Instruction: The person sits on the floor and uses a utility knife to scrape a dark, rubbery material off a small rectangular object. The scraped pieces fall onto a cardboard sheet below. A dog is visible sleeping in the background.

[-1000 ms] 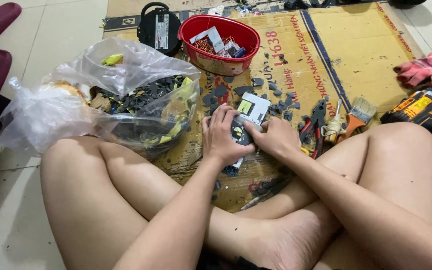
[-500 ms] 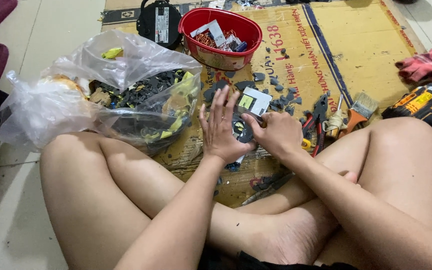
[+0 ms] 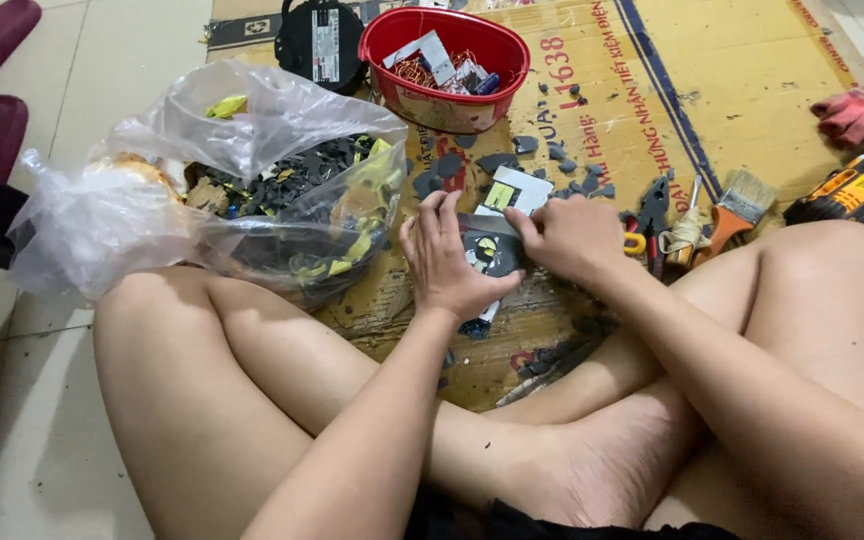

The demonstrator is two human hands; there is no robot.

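Head view, left hand: your left hand (image 3: 449, 262) lies curled over the dark electronic part (image 3: 489, 250), fingers spread on its near edge, gripping it.
Head view, right hand: your right hand (image 3: 570, 236) pinches the part's far side; it sits between both hands, low over the cardboard sheet (image 3: 752, 90).
Grip advice: brace with the left, pry with the right in short pulls; probably brittle plastic, though your hands hide most of it.
Materials: beyond your left hand, a crinkled clear plastic bag (image 3: 202, 190) of dark scraps; ahead, a glossy red bowl (image 3: 444, 55); right of your right hand, a bristle paintbrush (image 3: 737, 205).
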